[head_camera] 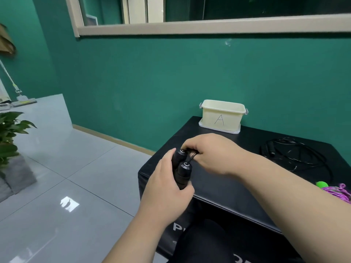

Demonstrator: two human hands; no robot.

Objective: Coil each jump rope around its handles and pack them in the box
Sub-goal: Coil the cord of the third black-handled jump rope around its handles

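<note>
A black table [237, 179] stood before you, with the cream box [223, 115] marked "A" at its far edge, beyond your hands. Your left hand [167, 188] was closed around two black handles [182, 168], side by side, long axes pointing away. Your right hand [212, 153], nearer the box, pinched the cord [192, 155] at their tops.

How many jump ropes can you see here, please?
3: one with black handles held in both hands, a loose black one on the black table, and a purple one at the right edge, partly cut off.
</note>
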